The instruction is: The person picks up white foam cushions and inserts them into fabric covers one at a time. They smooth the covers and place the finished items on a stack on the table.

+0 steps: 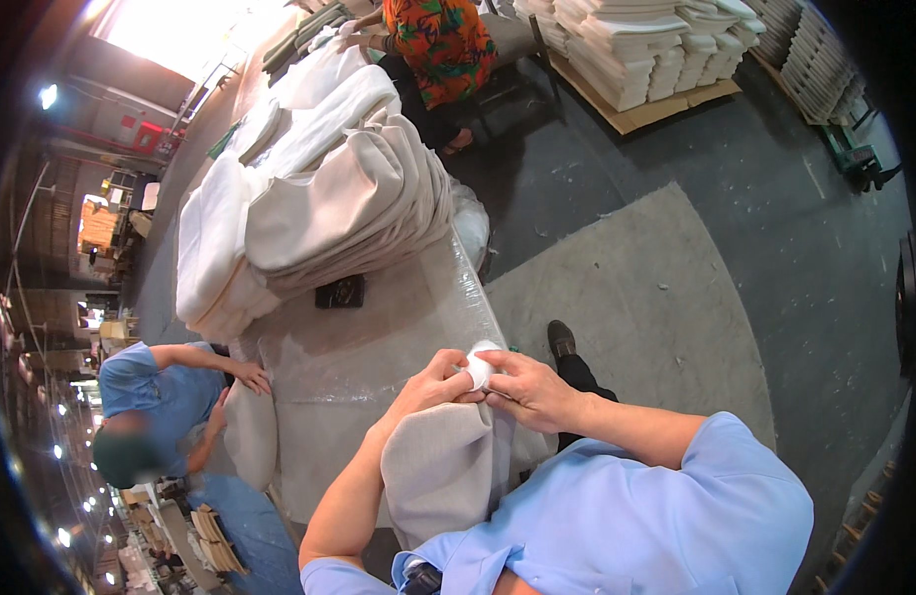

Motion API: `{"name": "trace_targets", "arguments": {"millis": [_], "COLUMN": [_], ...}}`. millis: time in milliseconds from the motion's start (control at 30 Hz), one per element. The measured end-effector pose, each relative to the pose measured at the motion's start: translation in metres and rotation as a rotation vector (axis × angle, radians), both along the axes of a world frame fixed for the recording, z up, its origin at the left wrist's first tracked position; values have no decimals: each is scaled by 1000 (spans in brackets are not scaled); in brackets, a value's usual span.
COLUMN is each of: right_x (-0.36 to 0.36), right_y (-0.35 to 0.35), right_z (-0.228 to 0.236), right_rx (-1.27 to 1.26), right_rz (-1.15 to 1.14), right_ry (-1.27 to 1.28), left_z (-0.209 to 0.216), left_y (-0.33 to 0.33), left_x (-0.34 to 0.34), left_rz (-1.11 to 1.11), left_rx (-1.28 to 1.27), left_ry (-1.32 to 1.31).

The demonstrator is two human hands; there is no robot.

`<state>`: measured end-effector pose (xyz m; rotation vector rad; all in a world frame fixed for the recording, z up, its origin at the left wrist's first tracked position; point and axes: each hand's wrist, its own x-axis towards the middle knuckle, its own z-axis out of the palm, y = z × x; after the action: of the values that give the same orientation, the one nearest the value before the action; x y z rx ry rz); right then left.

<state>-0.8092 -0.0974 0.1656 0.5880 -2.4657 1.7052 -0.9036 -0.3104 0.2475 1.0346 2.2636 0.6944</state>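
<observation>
Plastic-wrapped table (324, 362) fills the centre and runs up toward the upper left. Pile of grey fabric pieces (339, 203) sits on it, upper centre-left, white padding (213, 238) along its left side. Stacked white slabs (631, 55) upper right, on flat cardboard (671, 107). Co-worker in blue (156, 392), lower left, has both hands on a grey pad (251, 431).

My piece: grey cushion (433, 466), lower centre, between my forearms. Long axis looks roughly up-down in the frame, far end just below my fingers, near end against my shirt (hidden there, so can't confirm full length). Left hand (438, 382) is nearer its body; right hand (525, 389) sits off its upper right corner.

Smallest: white wad (481, 367), just above that corner. Both hands are closed on it, left fingers from the left, right from the right. Can't tell if it joins the cushion.
</observation>
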Motion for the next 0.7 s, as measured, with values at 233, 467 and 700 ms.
{"name": "trace_targets", "arguments": {"millis": [233, 467, 700], "right_x": [-17, -39, -35], "right_y": [-3, -5, -18], "right_z": [-13, -39, -125], "right_rx": [-101, -372, -495], "right_rz": [-182, -307, -255], "right_ry": [-134, -425, -721], "left_z": [-25, -76, -200], "left_y": [13, 26, -17], "left_x": [-10, -25, -12], "left_rz": [185, 406, 467], "left_rx": [85, 101, 313], "left_ry": [-62, -190, -339]}}
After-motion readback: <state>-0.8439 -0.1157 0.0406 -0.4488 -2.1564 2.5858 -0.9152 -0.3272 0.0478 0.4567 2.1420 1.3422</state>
